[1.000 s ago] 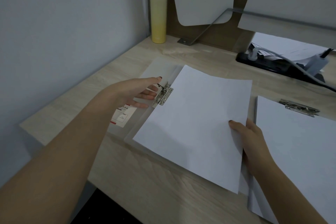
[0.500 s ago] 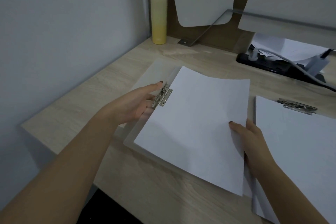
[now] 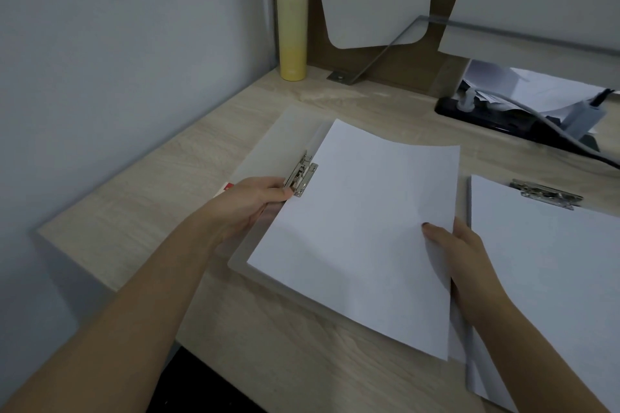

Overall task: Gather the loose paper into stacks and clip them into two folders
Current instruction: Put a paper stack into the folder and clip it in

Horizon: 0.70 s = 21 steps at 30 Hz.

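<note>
The second clipping seems in hand: the left hand (image 3: 250, 208) grips the clip (image 3: 301, 174) of the open folder (image 3: 268, 151) with curled fingers; the right hand (image 3: 463, 255) pinches the paper stack (image 3: 362, 228), thumb on top, the stack lying across that folder with its edge at the clip. Next, I judge, that edge must slide squarely under the lifted clip; the clipped folder (image 3: 543, 261) crowds the right, while bare desk (image 3: 161, 184) lies left.

We find nothing we can read. A small label (image 3: 228, 186) with a red edge sits on the translucent folder (image 3: 268, 144), mostly hidden under the left hand (image 3: 248, 208); its print is too small for us to make out. The paper (image 3: 352, 228) shows us only blank white.
</note>
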Each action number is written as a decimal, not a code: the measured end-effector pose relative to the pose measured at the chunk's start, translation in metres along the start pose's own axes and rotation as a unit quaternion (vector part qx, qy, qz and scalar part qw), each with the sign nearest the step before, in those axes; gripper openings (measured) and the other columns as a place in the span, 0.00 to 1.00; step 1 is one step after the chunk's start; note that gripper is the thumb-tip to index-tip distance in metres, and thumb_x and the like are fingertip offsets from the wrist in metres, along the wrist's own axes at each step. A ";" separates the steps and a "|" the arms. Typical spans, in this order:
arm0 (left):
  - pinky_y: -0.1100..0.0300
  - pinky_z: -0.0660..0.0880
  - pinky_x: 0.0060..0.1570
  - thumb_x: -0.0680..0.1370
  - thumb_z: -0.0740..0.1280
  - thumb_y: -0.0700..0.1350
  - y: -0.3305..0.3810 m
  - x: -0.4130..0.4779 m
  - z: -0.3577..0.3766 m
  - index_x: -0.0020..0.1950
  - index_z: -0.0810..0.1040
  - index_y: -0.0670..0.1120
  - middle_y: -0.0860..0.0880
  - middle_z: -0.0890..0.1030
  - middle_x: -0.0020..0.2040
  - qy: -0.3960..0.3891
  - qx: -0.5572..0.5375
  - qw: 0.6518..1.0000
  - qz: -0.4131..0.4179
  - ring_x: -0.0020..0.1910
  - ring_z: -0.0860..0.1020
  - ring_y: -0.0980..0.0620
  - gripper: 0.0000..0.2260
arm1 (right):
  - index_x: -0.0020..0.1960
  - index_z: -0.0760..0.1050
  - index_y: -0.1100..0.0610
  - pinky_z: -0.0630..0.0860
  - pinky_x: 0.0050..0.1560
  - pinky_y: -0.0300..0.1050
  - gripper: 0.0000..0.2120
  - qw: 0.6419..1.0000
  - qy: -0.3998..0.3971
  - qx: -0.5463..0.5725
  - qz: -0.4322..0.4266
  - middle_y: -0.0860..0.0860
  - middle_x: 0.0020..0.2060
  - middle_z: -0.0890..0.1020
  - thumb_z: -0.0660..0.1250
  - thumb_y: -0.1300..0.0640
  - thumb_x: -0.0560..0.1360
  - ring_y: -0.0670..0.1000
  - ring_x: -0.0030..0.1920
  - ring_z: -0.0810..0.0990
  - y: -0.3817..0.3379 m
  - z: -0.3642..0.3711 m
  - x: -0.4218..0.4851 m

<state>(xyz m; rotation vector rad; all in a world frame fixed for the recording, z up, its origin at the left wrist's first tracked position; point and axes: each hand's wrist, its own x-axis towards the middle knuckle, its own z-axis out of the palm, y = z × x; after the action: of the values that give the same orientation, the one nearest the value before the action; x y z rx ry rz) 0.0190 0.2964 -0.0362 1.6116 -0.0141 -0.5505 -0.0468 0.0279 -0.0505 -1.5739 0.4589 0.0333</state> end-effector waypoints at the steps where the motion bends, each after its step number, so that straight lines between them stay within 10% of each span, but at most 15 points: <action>1: 0.66 0.78 0.50 0.80 0.60 0.39 -0.001 -0.001 0.000 0.55 0.79 0.41 0.49 0.85 0.51 0.001 0.004 1.000 0.003 0.51 0.82 0.55 0.10 | 0.47 0.75 0.51 0.77 0.47 0.49 0.06 1.000 0.000 0.002 0.001 0.53 0.46 0.82 0.62 0.60 0.76 0.55 0.46 0.81 0.001 0.000 0.000; 10: 0.74 0.75 0.42 0.81 0.53 0.36 -0.001 -0.009 0.009 0.50 0.79 0.41 0.54 0.86 0.44 0.013 -0.050 0.998 0.047 0.46 0.82 0.62 0.14 | 0.73 0.59 0.56 0.66 0.66 0.47 0.25 0.983 0.091 -0.137 -0.085 0.54 0.68 0.70 0.61 0.60 0.77 0.54 0.65 0.71 0.006 0.012 -0.001; 16: 0.65 0.77 0.46 0.80 0.56 0.38 0.016 -0.023 0.021 0.57 0.79 0.41 0.48 0.85 0.51 0.064 -0.052 0.995 0.062 0.50 0.83 0.55 0.14 | 0.67 0.63 0.68 0.50 0.73 0.47 0.22 0.870 0.049 -0.461 -0.167 0.61 0.73 0.57 0.54 0.54 0.79 0.59 0.74 0.53 0.021 0.004 -0.008; 21: 0.57 0.74 0.47 0.79 0.59 0.45 0.061 -0.049 0.058 0.53 0.82 0.48 0.49 0.85 0.49 0.037 -0.116 0.985 0.119 0.44 0.82 0.54 0.12 | 0.72 0.60 0.58 0.57 0.69 0.43 0.22 0.907 -0.047 -0.400 -0.121 0.52 0.71 0.65 0.51 0.52 0.81 0.51 0.72 0.62 -0.003 -0.011 -0.023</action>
<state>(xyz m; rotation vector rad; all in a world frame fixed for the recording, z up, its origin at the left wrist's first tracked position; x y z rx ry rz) -0.0257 0.2504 0.0372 1.3779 -0.0834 -0.2942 -0.0699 0.0233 -0.0402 -2.4180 0.1617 0.1191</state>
